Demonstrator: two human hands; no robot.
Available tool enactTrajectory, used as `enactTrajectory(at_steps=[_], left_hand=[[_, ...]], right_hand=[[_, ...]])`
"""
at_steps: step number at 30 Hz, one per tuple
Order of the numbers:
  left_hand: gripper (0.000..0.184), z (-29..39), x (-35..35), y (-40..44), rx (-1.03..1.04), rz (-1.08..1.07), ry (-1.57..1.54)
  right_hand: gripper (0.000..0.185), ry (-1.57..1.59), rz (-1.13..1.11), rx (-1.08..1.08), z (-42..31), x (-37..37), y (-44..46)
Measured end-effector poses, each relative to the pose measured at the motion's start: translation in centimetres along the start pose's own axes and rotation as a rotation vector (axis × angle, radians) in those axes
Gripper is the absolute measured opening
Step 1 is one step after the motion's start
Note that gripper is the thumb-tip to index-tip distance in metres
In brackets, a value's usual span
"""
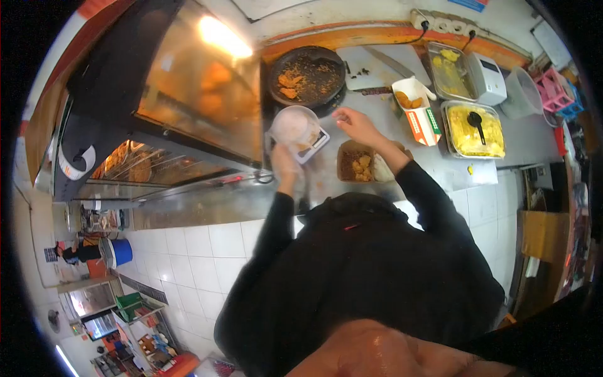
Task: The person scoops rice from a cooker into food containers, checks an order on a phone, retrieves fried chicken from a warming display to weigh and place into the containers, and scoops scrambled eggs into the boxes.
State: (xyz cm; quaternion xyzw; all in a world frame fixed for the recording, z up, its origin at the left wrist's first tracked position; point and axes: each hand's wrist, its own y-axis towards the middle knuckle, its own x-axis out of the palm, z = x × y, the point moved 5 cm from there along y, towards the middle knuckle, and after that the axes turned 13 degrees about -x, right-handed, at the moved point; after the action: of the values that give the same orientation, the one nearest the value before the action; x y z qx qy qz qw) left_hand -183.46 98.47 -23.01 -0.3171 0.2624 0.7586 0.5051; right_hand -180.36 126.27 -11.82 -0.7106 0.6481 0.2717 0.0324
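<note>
My left hand (284,164), blurred by motion, is at the near side of a clear plastic bowl (295,125) and seems to grip its edge. The bowl looks tilted over a white digital scale (312,149), with a pale content inside. To the right of the bowl, my right hand (359,127) hangs above the counter with its fingers bent and slightly apart; nothing shows in it. Under my right forearm sits a brown paper food box (347,164) with fried pieces, dark crumbly food and white rice, partly hidden by the arm.
A dark round pan (323,78) with crumbs and fried pieces stands behind the scale. Beyond are a knife (389,61) on a white cutting board (358,58), a printed carton (422,125) and a tub of yellow food (490,141). A lit glass cabinet (201,94) borders the left.
</note>
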Motion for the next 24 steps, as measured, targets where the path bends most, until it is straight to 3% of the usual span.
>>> enactTrajectory(at_steps=[1, 4, 5, 7, 8, 11, 14, 17, 20, 24], left_hand=[[0.022, -1.1, 0.6, -1.4, -0.078, 0.003, -0.086], [0.018, -4.9, 4.1, -2.0, -0.295, -0.063, -0.208], [0.017, -5.7, 4.7, -2.1, -0.374, -0.1, -0.227], [0.016, -4.9, 3.9, -1.7, -0.199, -0.009, -0.001], [0.017, -4.5, 3.7, -1.6, -0.115, 0.034, 0.113], [0.019, -6.3, 3.6, -1.8, -0.204, -0.151, -0.044], [0.019, -5.9, 1.7, -3.7, -0.087, -0.201, 0.123], [0.015, -6.9, 1.9, -4.8, -0.013, -0.202, -0.019], [0.011, -4.5, -0.5, -5.2, 0.034, -0.085, 0.121], [0.01, -3.8, -2.2, -5.1, 0.101, 0.192, 0.038]], right_hand=[[0.033, -0.035, -0.067, 0.01, 3.6, 2.2, 2.1], [0.049, 0.264, -0.26, 0.561, 9.7, 7.6, 4.2], [0.054, 0.28, -0.248, 0.588, 10.5, 8.7, 4.6], [0.066, 0.307, -0.228, 0.644, 10.8, 9.9, 5.0], [0.075, 0.258, -0.224, 0.568, 10.8, 10.2, 4.8], [0.077, 0.142, -0.298, 0.462, 9.2, 10.2, 3.5], [0.071, -0.005, -0.431, 0.288, 10.5, 10.5, 1.5], [0.057, -0.437, -0.503, -0.066, 8.0, 9.5, 1.7], [0.052, -0.377, -0.412, 0.127, 9.3, 10.2, 2.8], [0.053, -0.475, -0.412, 0.121, 7.8, 10.2, 3.7]])
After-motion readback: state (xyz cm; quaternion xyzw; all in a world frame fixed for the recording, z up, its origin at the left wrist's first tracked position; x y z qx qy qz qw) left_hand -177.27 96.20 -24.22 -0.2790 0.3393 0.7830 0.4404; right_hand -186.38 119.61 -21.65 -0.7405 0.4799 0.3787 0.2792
